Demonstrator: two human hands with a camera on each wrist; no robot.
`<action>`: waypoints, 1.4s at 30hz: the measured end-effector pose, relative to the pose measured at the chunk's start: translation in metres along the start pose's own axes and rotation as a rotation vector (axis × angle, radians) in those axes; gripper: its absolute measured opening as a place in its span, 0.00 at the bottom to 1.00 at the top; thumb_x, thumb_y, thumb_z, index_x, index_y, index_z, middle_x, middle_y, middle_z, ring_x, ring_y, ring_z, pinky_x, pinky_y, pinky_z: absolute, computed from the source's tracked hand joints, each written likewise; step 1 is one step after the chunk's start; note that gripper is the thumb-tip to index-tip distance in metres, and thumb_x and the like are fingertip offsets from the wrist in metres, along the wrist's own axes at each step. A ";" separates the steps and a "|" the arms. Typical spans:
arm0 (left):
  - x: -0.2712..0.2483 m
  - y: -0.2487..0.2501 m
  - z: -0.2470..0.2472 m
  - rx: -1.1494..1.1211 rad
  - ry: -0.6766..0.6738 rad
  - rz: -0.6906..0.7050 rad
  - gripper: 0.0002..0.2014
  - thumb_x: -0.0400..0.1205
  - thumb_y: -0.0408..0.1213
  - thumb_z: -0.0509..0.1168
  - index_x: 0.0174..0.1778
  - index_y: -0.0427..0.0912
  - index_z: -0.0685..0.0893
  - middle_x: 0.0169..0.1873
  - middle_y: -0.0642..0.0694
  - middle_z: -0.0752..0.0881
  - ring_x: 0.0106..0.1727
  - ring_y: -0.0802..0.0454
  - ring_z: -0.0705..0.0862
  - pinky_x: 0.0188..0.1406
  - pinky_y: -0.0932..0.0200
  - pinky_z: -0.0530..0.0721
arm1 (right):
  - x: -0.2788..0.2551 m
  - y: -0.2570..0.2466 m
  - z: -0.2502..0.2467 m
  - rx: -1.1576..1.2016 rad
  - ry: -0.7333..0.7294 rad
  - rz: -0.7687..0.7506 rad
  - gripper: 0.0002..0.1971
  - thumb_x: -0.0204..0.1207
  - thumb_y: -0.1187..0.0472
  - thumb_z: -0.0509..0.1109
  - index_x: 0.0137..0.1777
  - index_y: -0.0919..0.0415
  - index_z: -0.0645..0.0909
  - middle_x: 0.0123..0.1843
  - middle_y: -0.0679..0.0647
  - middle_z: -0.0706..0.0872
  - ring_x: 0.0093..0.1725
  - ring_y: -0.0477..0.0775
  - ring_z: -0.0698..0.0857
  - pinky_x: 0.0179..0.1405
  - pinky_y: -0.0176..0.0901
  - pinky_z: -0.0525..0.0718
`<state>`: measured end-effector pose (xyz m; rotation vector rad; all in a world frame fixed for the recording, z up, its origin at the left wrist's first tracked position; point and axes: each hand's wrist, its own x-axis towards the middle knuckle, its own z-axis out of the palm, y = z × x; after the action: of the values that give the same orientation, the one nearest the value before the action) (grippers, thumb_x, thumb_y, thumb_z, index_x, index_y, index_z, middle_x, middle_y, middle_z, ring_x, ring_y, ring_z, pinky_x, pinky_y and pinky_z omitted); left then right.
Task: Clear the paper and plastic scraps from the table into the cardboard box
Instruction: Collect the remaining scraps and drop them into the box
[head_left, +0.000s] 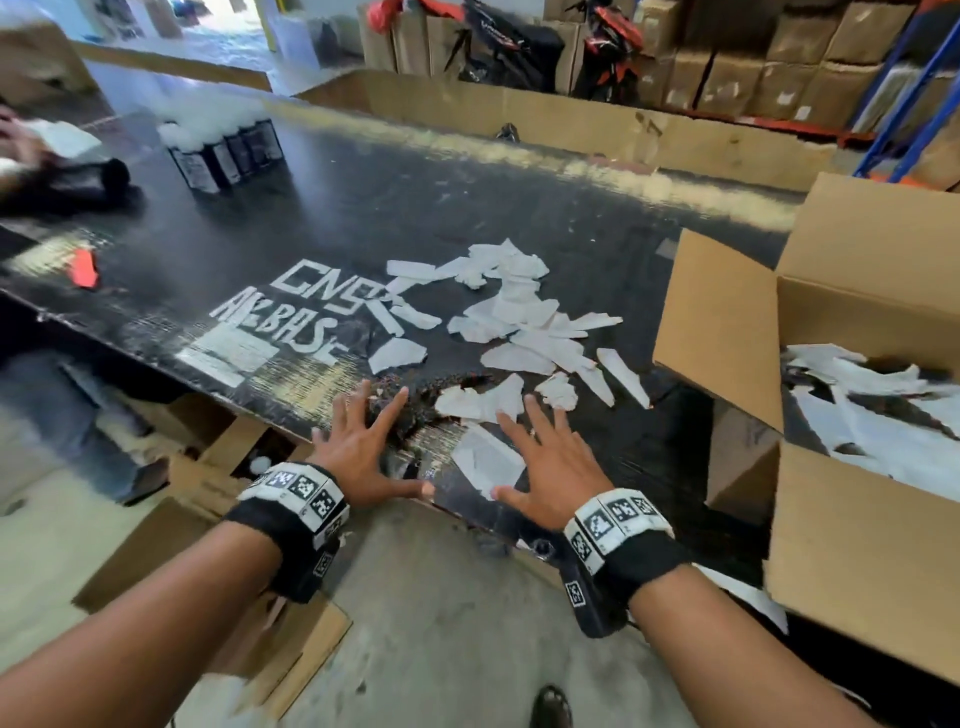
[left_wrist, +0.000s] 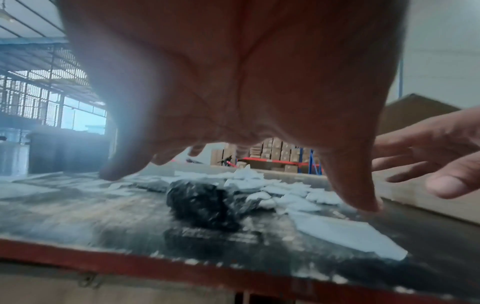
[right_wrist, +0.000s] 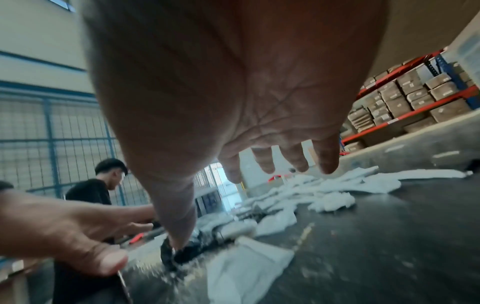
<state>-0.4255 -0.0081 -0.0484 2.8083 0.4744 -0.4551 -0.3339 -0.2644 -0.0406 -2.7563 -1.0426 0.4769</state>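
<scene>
White paper scraps (head_left: 524, 322) litter the table (head_left: 322, 208) toward its right edge, near the cardboard box (head_left: 857, 519); left hand (head_left: 358, 457) and right hand (head_left: 556, 462) spread wide, empty, at the near edge; gathering comes next, I judge.

scraps (head_left: 519, 317) on table (head_left: 322, 208) | box (head_left: 857, 519) right of table | bottles (head_left: 223, 150) far left

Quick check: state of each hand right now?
Left hand: open, fingers spread, holding nothing.
Right hand: open, fingers spread over the paper scraps, holding nothing.

Left hand (head_left: 358, 454) and right hand (head_left: 553, 462) reach forward, fingers spread.
</scene>
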 end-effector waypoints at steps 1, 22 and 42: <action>0.009 -0.004 0.003 0.003 -0.018 -0.002 0.65 0.60 0.83 0.65 0.82 0.70 0.29 0.83 0.42 0.24 0.83 0.28 0.29 0.77 0.18 0.45 | 0.010 0.001 0.008 -0.053 -0.047 0.003 0.43 0.79 0.36 0.64 0.86 0.37 0.41 0.88 0.52 0.33 0.86 0.68 0.37 0.82 0.71 0.50; 0.182 -0.011 -0.045 0.104 0.437 0.150 0.47 0.69 0.79 0.55 0.77 0.50 0.65 0.79 0.37 0.62 0.79 0.33 0.63 0.76 0.24 0.65 | 0.157 0.039 -0.002 0.144 0.505 0.192 0.24 0.72 0.45 0.70 0.67 0.52 0.75 0.77 0.60 0.68 0.78 0.64 0.66 0.74 0.63 0.70; 0.260 0.007 -0.078 -0.033 0.043 0.697 0.58 0.61 0.85 0.63 0.82 0.55 0.59 0.74 0.46 0.64 0.73 0.42 0.73 0.73 0.44 0.77 | 0.226 0.023 -0.010 0.418 0.122 0.506 0.42 0.76 0.30 0.60 0.86 0.41 0.50 0.89 0.54 0.49 0.87 0.58 0.47 0.84 0.62 0.54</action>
<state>-0.1690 0.0803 -0.0655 2.7158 -0.4816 -0.2256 -0.1560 -0.1316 -0.0912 -2.5937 -0.1722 0.5086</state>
